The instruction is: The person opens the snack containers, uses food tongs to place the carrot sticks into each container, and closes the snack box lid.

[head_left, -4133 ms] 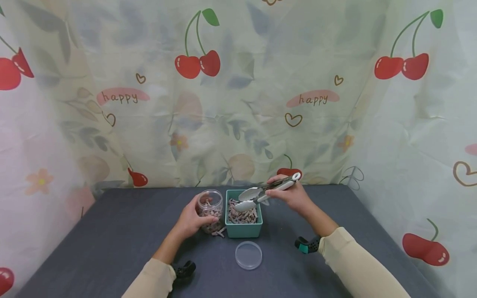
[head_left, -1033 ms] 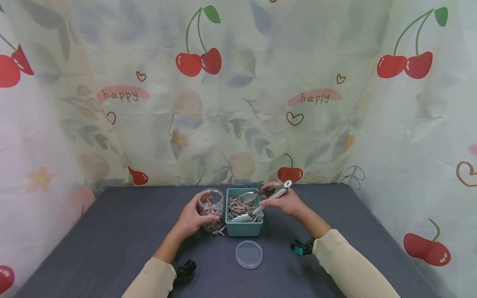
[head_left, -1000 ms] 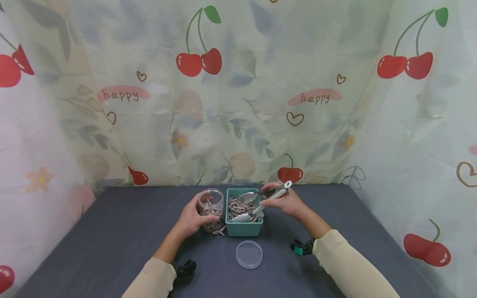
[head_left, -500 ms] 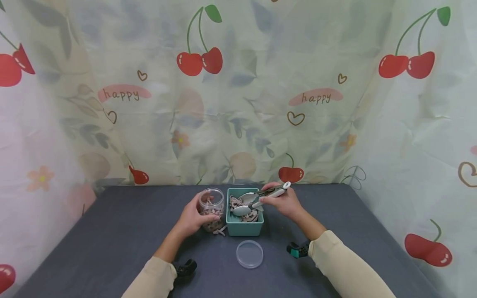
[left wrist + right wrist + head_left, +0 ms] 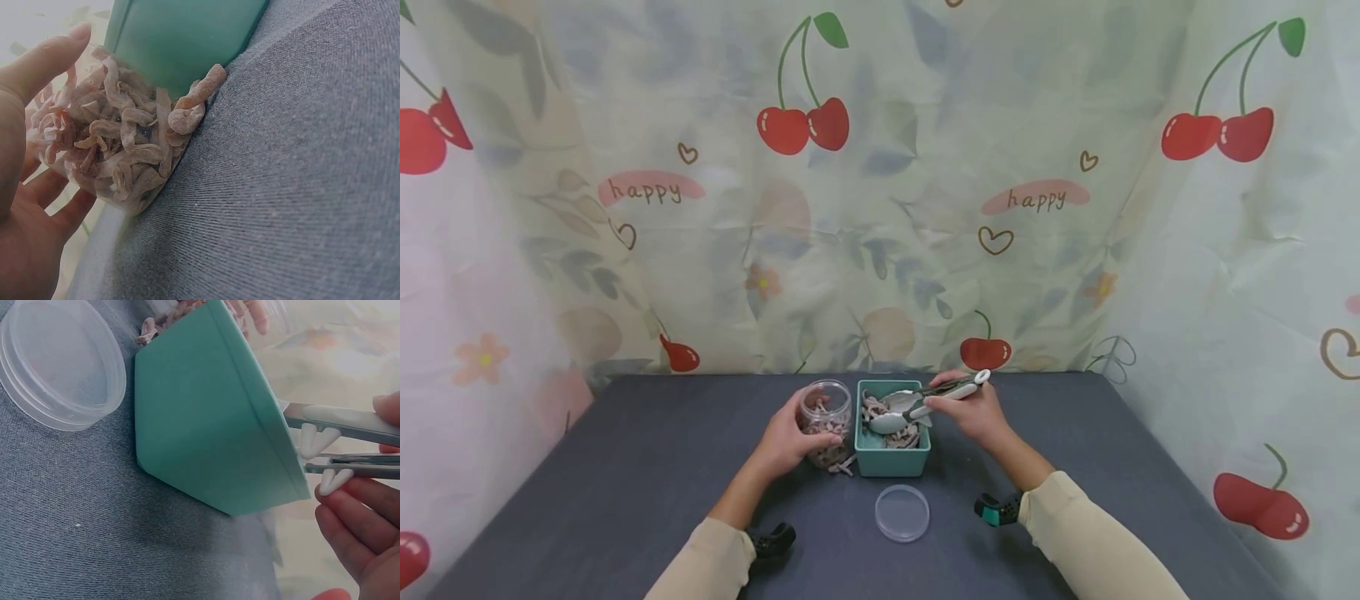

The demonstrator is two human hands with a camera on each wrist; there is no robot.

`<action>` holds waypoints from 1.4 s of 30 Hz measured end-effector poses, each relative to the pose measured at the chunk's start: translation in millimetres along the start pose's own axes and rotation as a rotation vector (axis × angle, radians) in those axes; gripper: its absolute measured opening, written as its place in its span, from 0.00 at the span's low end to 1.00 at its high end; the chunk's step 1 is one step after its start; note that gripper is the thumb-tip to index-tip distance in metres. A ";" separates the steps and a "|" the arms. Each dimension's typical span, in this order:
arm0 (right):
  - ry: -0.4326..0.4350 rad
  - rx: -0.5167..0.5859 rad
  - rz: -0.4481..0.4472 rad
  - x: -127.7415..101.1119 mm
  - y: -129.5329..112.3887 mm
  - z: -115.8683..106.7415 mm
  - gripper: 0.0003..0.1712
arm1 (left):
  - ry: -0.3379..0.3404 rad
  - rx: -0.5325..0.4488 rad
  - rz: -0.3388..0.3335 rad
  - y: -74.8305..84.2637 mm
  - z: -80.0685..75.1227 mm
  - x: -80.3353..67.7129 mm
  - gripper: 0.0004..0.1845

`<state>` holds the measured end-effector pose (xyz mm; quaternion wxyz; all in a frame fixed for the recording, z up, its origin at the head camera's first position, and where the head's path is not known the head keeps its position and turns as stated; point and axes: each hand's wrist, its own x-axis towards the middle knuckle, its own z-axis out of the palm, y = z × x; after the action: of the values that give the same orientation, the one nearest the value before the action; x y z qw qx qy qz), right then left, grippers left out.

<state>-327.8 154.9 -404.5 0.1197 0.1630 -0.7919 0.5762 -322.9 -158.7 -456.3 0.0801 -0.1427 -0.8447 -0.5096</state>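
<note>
My left hand (image 5: 786, 439) wraps around a clear jar (image 5: 824, 421) part filled with brownish twisted pieces (image 5: 119, 147); the palm and fingers (image 5: 28, 181) cup its side. Right of the jar stands a teal box (image 5: 891, 454) holding more of the same pieces. My right hand (image 5: 973, 410) grips metal tongs (image 5: 925, 398) with white handles; their tips sit closed over the box (image 5: 212, 440). In the right wrist view the tong arms (image 5: 350, 440) lie close together, above the box rim. Whether the tips hold a piece is hidden.
A clear round lid (image 5: 901, 513) lies flat on the dark grey table (image 5: 625, 467) in front of the box; the right wrist view shows the lid (image 5: 56, 362) too. A few loose pieces (image 5: 842, 467) lie between jar and box. Cherry-print curtains close in the back and sides.
The tongs dipped into the box, closed, and have risen slightly above the pieces. My left hand and the jar have stayed put.
</note>
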 end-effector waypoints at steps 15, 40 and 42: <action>0.011 0.095 -0.051 -1.0 -2.3 -18.0 0.13 | 0.007 0.006 0.007 1.0 0.1 2.3 0.46; 0.020 0.185 -0.112 -1.7 -72.0 -28.3 0.16 | 0.006 0.003 0.005 0.8 1.6 0.2 0.46; 0.025 0.193 -0.116 -1.0 -77.1 -26.0 0.16 | 0.005 -0.001 0.003 1.5 1.5 -0.3 0.46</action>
<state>-296.3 158.0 -329.6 0.1465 0.2123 -0.7203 0.6440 -322.1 -156.8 -455.8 0.0829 -0.1428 -0.8441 -0.5101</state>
